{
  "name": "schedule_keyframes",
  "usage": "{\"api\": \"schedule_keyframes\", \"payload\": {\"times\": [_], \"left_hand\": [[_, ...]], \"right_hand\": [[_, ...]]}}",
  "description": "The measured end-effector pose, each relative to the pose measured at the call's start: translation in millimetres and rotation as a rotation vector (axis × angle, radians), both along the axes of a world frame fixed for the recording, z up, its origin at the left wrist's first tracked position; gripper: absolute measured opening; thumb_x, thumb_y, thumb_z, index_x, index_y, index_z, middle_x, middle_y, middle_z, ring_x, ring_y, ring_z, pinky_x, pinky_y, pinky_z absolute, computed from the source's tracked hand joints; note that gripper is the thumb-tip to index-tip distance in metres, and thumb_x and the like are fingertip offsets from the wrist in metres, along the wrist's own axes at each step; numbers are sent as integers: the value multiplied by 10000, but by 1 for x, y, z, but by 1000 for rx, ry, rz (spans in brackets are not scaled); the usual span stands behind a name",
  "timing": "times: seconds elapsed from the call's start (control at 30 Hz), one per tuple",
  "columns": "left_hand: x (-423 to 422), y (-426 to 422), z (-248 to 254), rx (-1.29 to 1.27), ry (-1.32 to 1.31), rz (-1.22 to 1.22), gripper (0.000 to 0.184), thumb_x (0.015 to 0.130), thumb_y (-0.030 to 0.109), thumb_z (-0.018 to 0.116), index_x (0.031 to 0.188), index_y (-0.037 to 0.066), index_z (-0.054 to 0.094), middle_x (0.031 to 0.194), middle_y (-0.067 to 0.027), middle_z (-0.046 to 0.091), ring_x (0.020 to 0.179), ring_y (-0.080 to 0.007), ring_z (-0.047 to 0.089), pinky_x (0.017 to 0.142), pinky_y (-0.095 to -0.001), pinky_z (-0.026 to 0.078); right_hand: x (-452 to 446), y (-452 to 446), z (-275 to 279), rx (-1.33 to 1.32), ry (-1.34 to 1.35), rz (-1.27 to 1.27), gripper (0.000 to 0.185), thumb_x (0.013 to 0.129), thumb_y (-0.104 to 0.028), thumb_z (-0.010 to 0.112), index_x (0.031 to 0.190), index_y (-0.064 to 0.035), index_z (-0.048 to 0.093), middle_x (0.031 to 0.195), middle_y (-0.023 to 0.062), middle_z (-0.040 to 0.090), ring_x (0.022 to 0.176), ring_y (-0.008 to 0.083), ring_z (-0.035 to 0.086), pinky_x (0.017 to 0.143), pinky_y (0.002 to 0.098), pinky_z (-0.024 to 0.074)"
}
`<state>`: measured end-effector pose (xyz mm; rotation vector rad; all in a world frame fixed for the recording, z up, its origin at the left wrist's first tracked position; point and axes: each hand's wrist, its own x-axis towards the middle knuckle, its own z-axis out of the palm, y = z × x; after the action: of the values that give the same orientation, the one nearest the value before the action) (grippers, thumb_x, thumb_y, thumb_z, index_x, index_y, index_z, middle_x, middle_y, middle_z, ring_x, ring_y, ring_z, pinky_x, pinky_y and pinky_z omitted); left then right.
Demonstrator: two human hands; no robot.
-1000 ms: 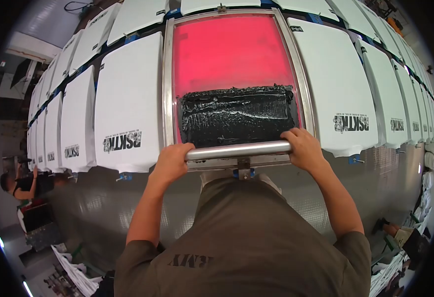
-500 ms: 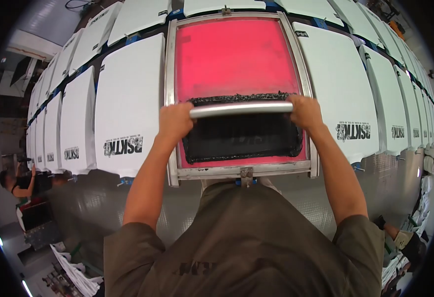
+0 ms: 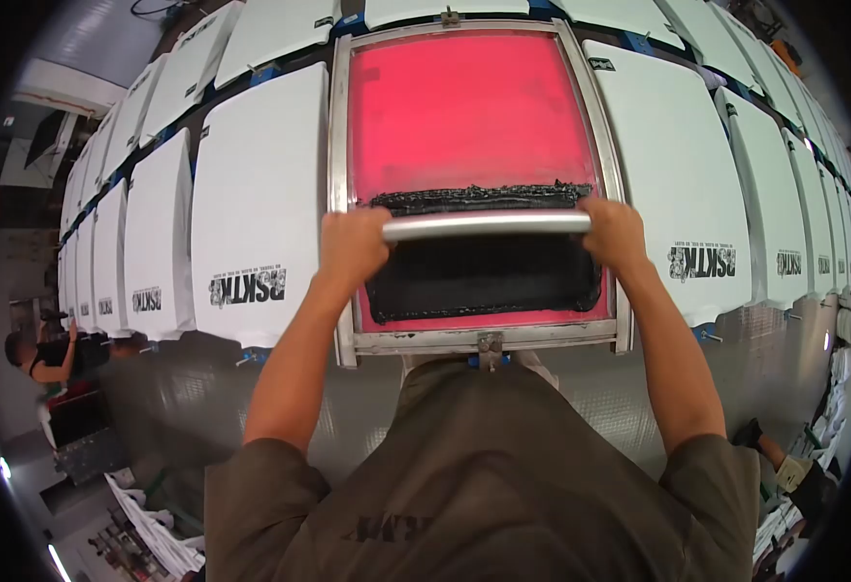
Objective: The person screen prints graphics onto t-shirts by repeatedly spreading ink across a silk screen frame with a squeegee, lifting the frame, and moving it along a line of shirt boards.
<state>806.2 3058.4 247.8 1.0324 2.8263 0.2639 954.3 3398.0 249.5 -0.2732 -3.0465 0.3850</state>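
Note:
Both ends of a silver squeegee bar (image 3: 489, 226) are gripped, the left end by my left hand (image 3: 354, 244) and the right end by my right hand (image 3: 616, 236). The bar lies crosswise over a metal-framed screen (image 3: 340, 175) with pink mesh (image 3: 469, 107). Black ink (image 3: 489, 276) covers a rectangle of mesh on the near side of the bar. Beyond the bar runs a thick, rough ridge of black ink (image 3: 479, 198). My fingers are closed round the bar; the blade beneath it is hidden.
White shirts with black print (image 3: 261, 204) (image 3: 673, 175) lie on boards left and right of the screen, with more rows behind. A metal clamp (image 3: 490, 349) sits at the frame's near edge. One person (image 3: 47, 359) is at the far left, another (image 3: 794, 475) at the lower right.
Since the earliest frame, both hands and the bar have moved away from my body, up the screen. The ink behind the bar now looks smooth and dark. From half a second ago, little differs.

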Motion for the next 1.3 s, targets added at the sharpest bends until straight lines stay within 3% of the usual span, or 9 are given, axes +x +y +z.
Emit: {"api": "schedule_keyframes", "payload": {"times": [0.23,0.4,0.53,0.67,0.73,0.8,0.9,1.03,1.3], "left_hand": [[136,-56,-17,250,73,-7,187,599,10,621,760,105,616,710,-99,607,718,-282,601,720,-440,414],[7,-1,-19,-26,58,9,142,706,51,637,835,102,664,803,-109,669,820,-310,644,804,-482,410],[-43,52,39,-445,-148,114,272,686,229,802,906,107,698,902,-115,704,953,-300,666,877,-584,406],[-2,101,9,51,14,-215,346,678,276,816,966,121,701,923,-129,707,938,-324,668,887,-530,462],[-6,113,15,-6,-144,-142,383,679,296,812,1004,128,700,954,-141,699,990,-342,641,844,-473,500],[-30,112,30,-17,-236,-174,415,680,269,812,1051,124,695,962,-153,693,936,-363,645,816,-456,509],[-44,107,57,21,-195,-235,391,695,257,797,1057,146,702,954,-143,697,908,-360,652,799,-455,515],[-32,109,67,83,-203,-194,370,701,258,793,1044,156,699,892,-135,697,895,-360,646,773,-455,509],[49,84,9,118,21,-204,172,753,128,652,921,156,667,878,-106,671,855,-344,645,719,-467,514]], "right_hand": [[122,-47,-30,-19,89,-22,221,609,-8,683,782,-139,645,817,68,665,740,262,663,612,383,528],[6,4,-36,35,12,-64,207,695,-61,679,892,-116,650,819,124,675,779,340,663,682,447,534],[-52,24,4,-17,-230,-50,517,602,-190,844,1067,-119,631,898,140,690,879,351,667,739,457,538],[-12,-17,11,6,510,-130,564,614,-235,866,1095,-87,611,1040,109,617,1047,330,563,893,407,464],[31,-44,15,-196,449,-248,435,688,-253,830,1041,-67,657,953,116,645,975,296,609,832,388,482],[73,-69,25,-922,-194,-375,303,768,-290,779,908,-35,695,881,130,679,908,265,646,785,371,494],[118,-105,-8,-909,-756,-155,477,865,-447,678,1007,8,706,934,169,699,891,206,647,827,346,496],[133,-146,-64,-1413,-654,-309,534,880,-414,674,1158,40,635,1029,137,676,910,186,626,861,323,482],[144,-166,-97,-1296,-369,-362,300,826,-280,744,953,-9,719,733,103,711,702,185,682,709,335,511]]}}
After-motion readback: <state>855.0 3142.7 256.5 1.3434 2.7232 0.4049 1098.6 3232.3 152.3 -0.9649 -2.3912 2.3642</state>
